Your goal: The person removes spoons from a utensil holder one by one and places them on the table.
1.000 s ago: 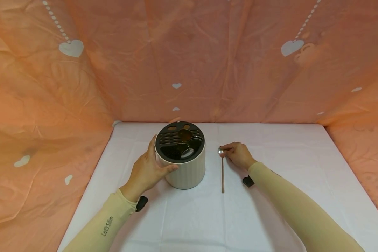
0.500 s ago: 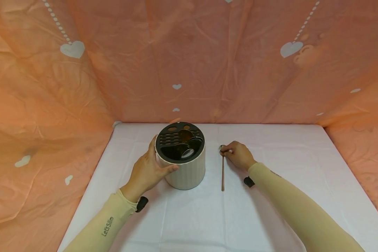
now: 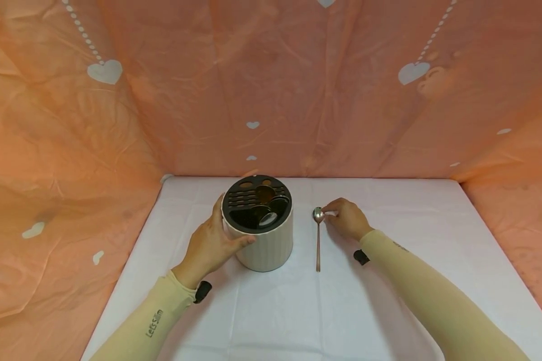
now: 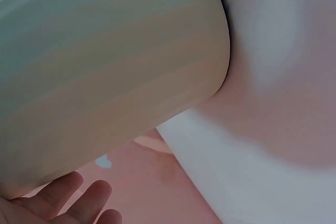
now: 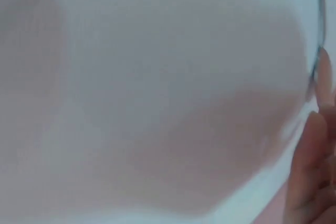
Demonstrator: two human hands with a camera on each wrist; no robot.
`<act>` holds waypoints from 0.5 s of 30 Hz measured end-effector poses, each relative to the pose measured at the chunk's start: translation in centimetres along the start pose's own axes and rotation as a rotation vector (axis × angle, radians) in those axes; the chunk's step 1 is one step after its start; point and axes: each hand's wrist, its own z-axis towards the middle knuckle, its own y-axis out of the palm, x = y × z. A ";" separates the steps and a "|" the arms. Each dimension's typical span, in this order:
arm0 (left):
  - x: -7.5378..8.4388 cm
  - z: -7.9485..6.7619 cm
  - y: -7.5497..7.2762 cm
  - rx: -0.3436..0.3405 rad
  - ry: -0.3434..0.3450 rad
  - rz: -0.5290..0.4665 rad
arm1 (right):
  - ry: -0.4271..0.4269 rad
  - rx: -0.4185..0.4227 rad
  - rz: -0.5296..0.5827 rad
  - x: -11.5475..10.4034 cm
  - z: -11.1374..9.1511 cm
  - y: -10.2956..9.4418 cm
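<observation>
A ribbed cream utensil holder (image 3: 268,255) stands upright on the white tabletop, topped by a black lid (image 3: 241,199) with slots and openings. My left hand (image 3: 212,244) grips its left side, thumb across the front and the other fingers round the far side. The holder's wall (image 4: 121,72) fills much of the left wrist view. To the right lies a long-handled metal spoon (image 3: 318,245), its bowl pointing away from me. My right hand (image 3: 349,220) is beside the bowl, fingertips right at its edge. In the right wrist view the thumb (image 5: 310,145) is apart from the spoon (image 5: 321,11).
The table (image 3: 271,321) has a white cover. An orange curtain (image 3: 289,100) with white hearts rises behind it and along both sides. Each wrist carries a small black camera, such as the right one (image 3: 361,257).
My right fingers, which pinched the spoon over its bowl, have drawn apart and shifted slightly right, so the bowl is uncovered. The left hand and the holder stay as they were.
</observation>
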 end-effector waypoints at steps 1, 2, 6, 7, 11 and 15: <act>0.0 0.0 0.0 0.003 0.002 -0.002 | 0.003 -0.015 0.002 -0.1 -0.1 -0.4; 0.0 0.0 0.0 0.006 0.005 -0.003 | 0.013 -0.032 0.009 -0.2 -0.3 -0.8; -0.1 0.0 0.0 0.019 0.016 -0.008 | 0.001 -0.075 0.026 -0.9 -0.8 -2.5; -0.2 0.0 0.1 0.020 0.018 -0.010 | 0.002 -0.079 0.029 -1.1 -1.0 -2.9; -0.3 0.1 0.0 0.017 0.015 -0.020 | -0.006 -0.082 0.044 -1.9 -1.7 -4.5; -0.3 0.2 0.1 0.004 0.007 -0.030 | -0.013 -0.062 0.095 -3.1 -2.5 -6.1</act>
